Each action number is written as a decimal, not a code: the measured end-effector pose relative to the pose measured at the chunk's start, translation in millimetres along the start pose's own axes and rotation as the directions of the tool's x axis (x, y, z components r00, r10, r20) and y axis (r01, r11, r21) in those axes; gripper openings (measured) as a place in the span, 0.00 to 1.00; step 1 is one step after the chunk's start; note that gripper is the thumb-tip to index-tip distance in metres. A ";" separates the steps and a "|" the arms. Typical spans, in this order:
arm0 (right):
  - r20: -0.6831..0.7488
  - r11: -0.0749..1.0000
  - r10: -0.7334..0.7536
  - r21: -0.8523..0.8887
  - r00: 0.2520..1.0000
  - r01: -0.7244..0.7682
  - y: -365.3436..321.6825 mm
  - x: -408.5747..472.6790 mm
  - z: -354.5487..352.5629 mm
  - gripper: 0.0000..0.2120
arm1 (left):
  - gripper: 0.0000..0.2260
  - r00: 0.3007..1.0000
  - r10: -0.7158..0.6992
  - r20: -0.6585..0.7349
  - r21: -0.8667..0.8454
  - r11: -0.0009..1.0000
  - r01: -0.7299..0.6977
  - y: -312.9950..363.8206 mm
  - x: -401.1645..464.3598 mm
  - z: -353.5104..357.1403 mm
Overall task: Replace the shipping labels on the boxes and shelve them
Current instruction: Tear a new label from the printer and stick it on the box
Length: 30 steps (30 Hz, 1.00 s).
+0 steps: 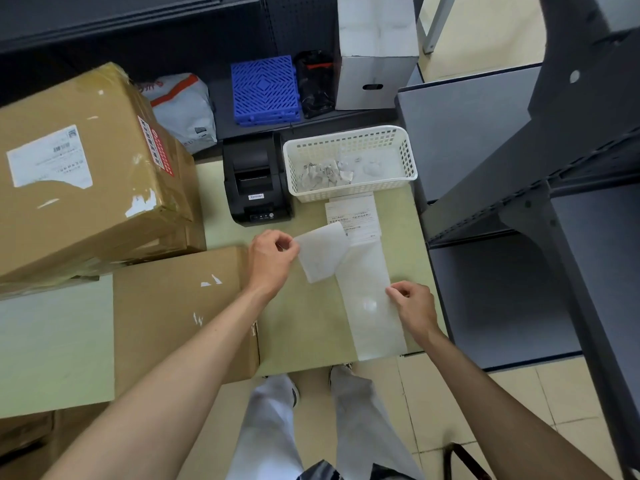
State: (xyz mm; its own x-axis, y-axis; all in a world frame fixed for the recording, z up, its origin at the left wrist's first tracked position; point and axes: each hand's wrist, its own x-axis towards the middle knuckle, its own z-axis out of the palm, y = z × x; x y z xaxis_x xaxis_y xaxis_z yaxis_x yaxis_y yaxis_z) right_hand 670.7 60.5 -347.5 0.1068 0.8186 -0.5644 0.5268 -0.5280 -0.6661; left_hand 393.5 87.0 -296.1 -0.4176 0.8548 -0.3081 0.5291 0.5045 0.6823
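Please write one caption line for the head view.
Left hand peels a label off the backing strip that the right hand holds down.

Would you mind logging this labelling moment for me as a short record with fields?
left hand: left hand pinches a peeled label by its edge
right hand: right hand holds the backing strip down on the table
printed label: one printed label remains on the strip's far end
printer: black label printer beside a white basket holding paper scraps
boxes: large box bears an old label; smaller box lies nearer
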 end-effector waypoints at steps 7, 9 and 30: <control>-0.050 0.995 0.059 -0.077 0.997 -0.063 -4.3 2.7 -0.9 0.07 | 0.03 0.977 -0.043 -0.211 -0.020 0.999 0.040 3.4 7.7 -28.0; -0.053 0.995 0.061 -0.076 0.997 -0.065 -7.0 1.8 -1.7 0.07 | 0.03 0.976 -0.003 -0.216 -0.005 1.000 0.002 4.3 8.2 -35.4; 0.035 0.972 -0.020 0.236 0.999 0.011 -159.6 -50.2 15.1 0.14 | 0.04 0.834 0.543 -0.092 0.216 0.829 -0.516 43.7 -97.9 -16.1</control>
State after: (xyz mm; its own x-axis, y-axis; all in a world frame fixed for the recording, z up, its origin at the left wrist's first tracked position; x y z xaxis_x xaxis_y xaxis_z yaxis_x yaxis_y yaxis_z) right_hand 568.6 100.2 -220.2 0.0666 0.8206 -0.5677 0.3141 -0.5572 -0.7687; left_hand 445.7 23.4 -225.4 -0.1292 0.9761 0.1750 0.8133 0.0034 0.5818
